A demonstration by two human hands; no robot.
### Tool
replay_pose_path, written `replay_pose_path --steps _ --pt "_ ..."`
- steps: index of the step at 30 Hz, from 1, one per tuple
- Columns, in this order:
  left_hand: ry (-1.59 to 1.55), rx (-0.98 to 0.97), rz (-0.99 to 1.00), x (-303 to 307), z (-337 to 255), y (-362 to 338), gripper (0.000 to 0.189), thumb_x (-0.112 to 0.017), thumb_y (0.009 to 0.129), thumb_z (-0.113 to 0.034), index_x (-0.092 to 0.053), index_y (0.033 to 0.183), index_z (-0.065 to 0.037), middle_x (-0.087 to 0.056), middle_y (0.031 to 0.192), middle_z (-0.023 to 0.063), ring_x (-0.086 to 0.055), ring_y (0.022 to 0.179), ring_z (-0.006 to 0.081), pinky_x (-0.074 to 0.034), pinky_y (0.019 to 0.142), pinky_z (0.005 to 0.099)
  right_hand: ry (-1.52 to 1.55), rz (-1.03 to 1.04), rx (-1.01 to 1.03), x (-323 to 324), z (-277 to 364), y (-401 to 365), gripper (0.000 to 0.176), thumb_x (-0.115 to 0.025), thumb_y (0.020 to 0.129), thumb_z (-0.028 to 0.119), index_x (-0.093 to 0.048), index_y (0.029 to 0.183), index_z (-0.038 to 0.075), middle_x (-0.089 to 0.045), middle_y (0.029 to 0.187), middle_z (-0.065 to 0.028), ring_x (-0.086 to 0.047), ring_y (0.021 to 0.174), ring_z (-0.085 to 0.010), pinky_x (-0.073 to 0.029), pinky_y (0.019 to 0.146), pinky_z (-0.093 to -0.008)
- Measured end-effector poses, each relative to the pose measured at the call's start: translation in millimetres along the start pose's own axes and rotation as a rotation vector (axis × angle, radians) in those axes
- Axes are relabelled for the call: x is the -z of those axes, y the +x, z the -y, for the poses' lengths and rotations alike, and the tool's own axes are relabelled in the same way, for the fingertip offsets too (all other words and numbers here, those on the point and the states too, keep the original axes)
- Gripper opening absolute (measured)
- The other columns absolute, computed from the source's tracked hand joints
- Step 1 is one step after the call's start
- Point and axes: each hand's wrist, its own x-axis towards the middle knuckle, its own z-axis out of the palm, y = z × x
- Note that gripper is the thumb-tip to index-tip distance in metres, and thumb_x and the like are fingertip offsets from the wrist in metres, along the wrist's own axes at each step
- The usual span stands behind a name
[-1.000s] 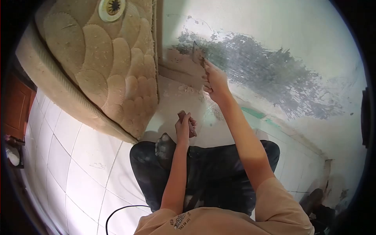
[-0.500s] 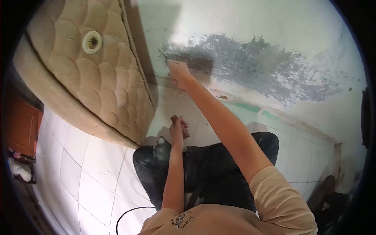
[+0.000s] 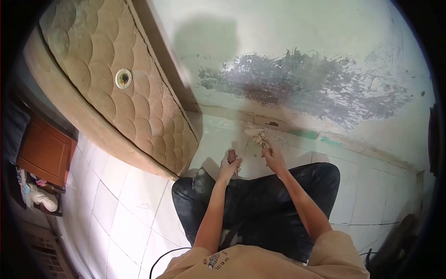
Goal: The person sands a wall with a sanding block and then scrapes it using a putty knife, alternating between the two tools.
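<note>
In my left hand (image 3: 227,168), above my crossed legs, is a small reddish-brown block (image 3: 232,155), its lower part hidden by my fingers. My right hand (image 3: 275,160) is closed round a scraper (image 3: 264,142) low over the floor by the wall. The scraper's blade is hard to make out against a heap of pale plaster crumbs (image 3: 255,133) at its tip. Behind them the pale wall (image 3: 297,28) carries a wide, rough grey patch (image 3: 297,76) where the surface coat is gone.
A tan quilted mattress (image 3: 144,107) leans on its edge at the left. White floor tiles (image 3: 125,204) spread below it. A reddish-brown cabinet (image 3: 44,149) stands at far left. A black cable (image 3: 160,258) curves beside me, and dark items (image 3: 399,237) lie at lower right.
My right hand has come down from the wall's grey patch to the crumbs on the floor, scraper still in it. My left hand keeps the block. The view has shifted slightly.
</note>
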Motion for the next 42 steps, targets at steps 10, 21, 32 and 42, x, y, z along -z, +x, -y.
replay_pose_path --steps 10,21,32,42 --pt "-0.574 0.285 0.271 -23 -46 -44 0.039 -0.053 0.087 -0.031 -0.049 0.113 -0.003 -0.052 0.109 0.0098 -0.051 0.107 0.0243 -0.04 0.092 0.0351 0.037 -0.139 0.161 -20 -26 -10 0.048 -0.063 0.078 0.016 -0.041 0.12 0.011 -0.06 0.092 -0.0178 -0.06 0.081 -0.0356 -0.047 0.074 -0.0416" --pt "-0.681 0.098 -0.032 -60 -59 -33 0.021 -0.053 0.084 -0.02 -0.058 0.1 -0.008 -0.048 0.063 -0.0055 -0.046 0.055 0.005 -0.04 0.057 0.0197 0.059 0.025 0.438 -10 22 -26 0.018 -0.052 0.083 0.007 -0.06 0.099 0.008 -0.059 0.096 -0.0162 -0.056 0.089 -0.0374 -0.045 0.075 -0.0436" --pt "-0.446 0.079 -0.16 -42 -36 -33 0.031 -0.053 0.084 -0.023 -0.06 0.108 -0.004 -0.053 0.071 0.0025 -0.051 0.058 0.0135 -0.043 0.057 0.0267 0.172 0.297 0.248 -19 19 -17 0.025 -0.063 0.08 0.02 -0.063 0.095 0.001 -0.06 0.1 -0.0171 -0.058 0.094 -0.0302 -0.045 0.08 -0.0353" --pt "0.015 -0.187 -0.117 -16 -74 -29 0.023 -0.058 0.087 -0.023 -0.065 0.095 -0.003 -0.061 0.088 0.0012 -0.056 0.08 0.0113 -0.043 0.076 0.0241 0.28 0.109 0.339 -14 17 -6 0.034 -0.068 0.078 0.03 -0.066 0.094 0.0 -0.055 0.11 -0.0182 -0.06 0.091 -0.0271 -0.047 0.077 -0.0328"
